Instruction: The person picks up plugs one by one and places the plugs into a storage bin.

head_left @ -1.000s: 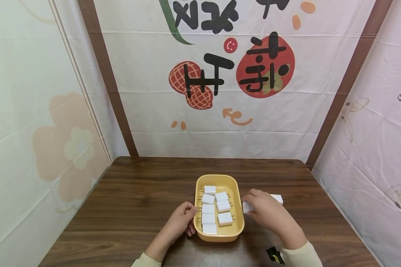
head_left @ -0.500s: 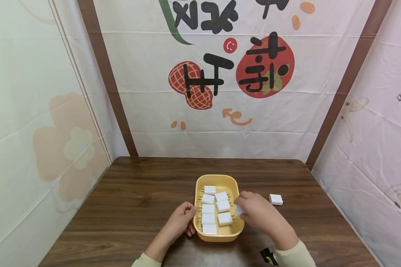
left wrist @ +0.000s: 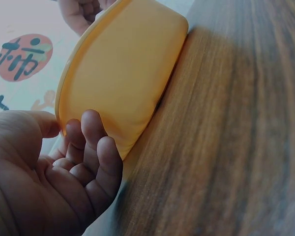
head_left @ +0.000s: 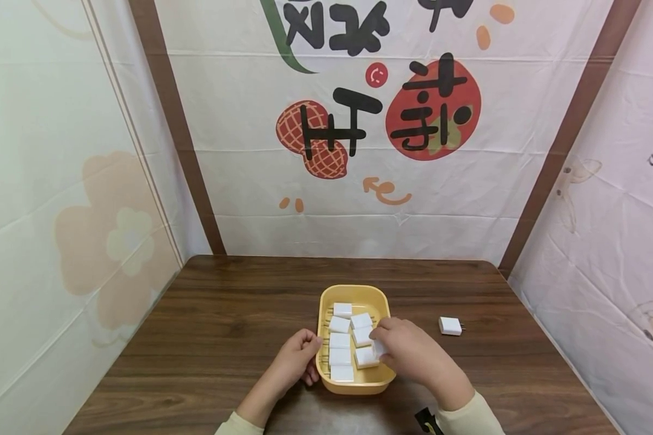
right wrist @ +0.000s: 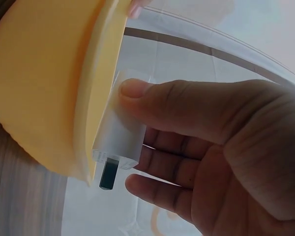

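White plastic plug adapter [right wrist: 119,139], a small block with dark metal prongs, is pinched between the thumb and fingers [right wrist: 137,89] of the right hand [head_left: 408,350] and sits right at the rim of the shallow yellow plastic tray [head_left: 382,302]; the right wrist view shows its prongs hanging just outside and below that rim. Judged risk: the prongs or the block's edge could catch on the rim as it goes over, tipping the tray or knocking the adapter from a light grasp onto the dark wood-grain counter [head_left: 223,314]. Inside the tray, directly ahead of the fingers, white plug adapters [head_left: 340,339] of the same kind lie in two close rows with little bare floor between them; setting another down carelessly could shove them out of line or leave it riding on top. The left hand [head_left: 296,359] rests with curled fingers [left wrist: 96,147] against the tray's outer wall, holding nothing; should that bracing slacken, the light tray may slide. One further white adapter [head_left: 450,325] lies on the counter, well apart beyond the right hand.
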{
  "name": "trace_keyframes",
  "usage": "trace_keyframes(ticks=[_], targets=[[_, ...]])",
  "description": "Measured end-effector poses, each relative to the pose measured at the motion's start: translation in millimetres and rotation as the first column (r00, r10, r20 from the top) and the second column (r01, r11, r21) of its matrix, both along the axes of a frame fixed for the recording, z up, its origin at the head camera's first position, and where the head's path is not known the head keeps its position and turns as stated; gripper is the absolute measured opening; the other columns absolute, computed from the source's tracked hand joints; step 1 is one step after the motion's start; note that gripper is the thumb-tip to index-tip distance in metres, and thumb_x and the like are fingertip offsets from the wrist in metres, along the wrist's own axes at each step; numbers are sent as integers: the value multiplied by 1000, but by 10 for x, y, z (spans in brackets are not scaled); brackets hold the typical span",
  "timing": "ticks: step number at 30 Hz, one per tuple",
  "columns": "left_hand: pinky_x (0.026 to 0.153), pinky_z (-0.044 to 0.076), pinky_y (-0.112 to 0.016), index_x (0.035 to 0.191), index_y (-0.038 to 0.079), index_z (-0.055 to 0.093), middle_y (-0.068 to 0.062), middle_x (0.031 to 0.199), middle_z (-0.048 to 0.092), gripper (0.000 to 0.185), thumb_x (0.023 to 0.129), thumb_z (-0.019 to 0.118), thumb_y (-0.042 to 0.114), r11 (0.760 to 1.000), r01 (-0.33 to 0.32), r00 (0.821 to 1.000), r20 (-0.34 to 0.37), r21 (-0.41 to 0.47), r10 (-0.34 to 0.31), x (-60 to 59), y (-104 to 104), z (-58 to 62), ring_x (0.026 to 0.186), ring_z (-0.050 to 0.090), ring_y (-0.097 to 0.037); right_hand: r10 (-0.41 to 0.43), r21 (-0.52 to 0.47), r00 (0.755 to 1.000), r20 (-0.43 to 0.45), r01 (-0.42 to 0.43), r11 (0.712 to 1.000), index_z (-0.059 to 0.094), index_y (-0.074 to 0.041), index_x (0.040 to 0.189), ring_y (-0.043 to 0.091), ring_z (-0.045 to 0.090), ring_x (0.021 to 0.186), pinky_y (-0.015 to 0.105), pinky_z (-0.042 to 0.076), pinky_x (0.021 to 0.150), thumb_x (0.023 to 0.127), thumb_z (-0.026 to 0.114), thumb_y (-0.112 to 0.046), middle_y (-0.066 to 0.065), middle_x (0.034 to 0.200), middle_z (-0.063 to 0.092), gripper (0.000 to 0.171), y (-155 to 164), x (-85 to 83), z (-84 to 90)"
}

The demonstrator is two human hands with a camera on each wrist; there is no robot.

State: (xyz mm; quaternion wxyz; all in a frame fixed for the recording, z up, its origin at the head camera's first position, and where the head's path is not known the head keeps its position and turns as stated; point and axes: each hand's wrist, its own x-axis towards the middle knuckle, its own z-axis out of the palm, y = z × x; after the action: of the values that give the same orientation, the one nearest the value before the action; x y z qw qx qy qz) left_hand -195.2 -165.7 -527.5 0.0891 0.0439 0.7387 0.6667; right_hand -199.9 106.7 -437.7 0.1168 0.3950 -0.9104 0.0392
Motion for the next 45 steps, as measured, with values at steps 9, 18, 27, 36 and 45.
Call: trace_keyframes(ticks=[9, 18, 27, 36, 45], targets=[[45, 49, -27, 113, -5, 50, -3, 63, 59, 35, 109, 51, 30, 1000, 2, 1000, 7, -3, -2, -9, -3, -1, 50, 58, -16, 41, -1, 999, -5, -41, 999, 74, -12, 106, 15, 62, 84, 34, 55, 75, 79, 85, -14, -2, 100, 63, 30, -83, 6, -34], [44, 49, -28, 112, -5, 50, -3, 62, 58, 33, 109, 50, 27, 1000, -4, 1000, 1, -6, 4, -8, -6, 6, 50, 58, -16, 68, 5, 998, -7, -68, 998, 74, -13, 106, 14, 62, 82, 31, 55, 74, 78, 87, -15, -4, 97, 64, 31, -147, 1, -49], [44, 49, -28, 111, -5, 50, -3, 62, 58, 35, 109, 51, 30, 1000, -1, 1000, 3, -6, 1, 2, -1, -5, 50, 58, -16, 64, 34, 997, 48, -66, 997, 74, -13, 105, 12, 59, 83, 32, 54, 76, 80, 85, -16, -4, 94, 62, 28, -208, 5, -81], [44, 49, -28, 111, -4, 50, -3, 62, 59, 34, 109, 51, 30, 1000, -4, 1000, 5, -19, 4, -3, 4, -2, 50, 58, -17, 71, 61, 996, 62, -75, 995, 74, -14, 101, 11, 59, 83, 31, 53, 76, 78, 87, -17, -5, 92, 62, 27, -232, -10, -154], [44, 49, -27, 112, -4, 51, -3, 61, 59, 33, 109, 50, 28, 1000, -7, 1000, 7, -20, 7, -4, 9, -8, 50, 58, -16, 56, 74, 990, 129, -66, 995, 75, -15, 102, 7, 57, 79, 28, 52, 72, 81, 87, -20, -6, 91, 62, 25, -267, -23, -195]])
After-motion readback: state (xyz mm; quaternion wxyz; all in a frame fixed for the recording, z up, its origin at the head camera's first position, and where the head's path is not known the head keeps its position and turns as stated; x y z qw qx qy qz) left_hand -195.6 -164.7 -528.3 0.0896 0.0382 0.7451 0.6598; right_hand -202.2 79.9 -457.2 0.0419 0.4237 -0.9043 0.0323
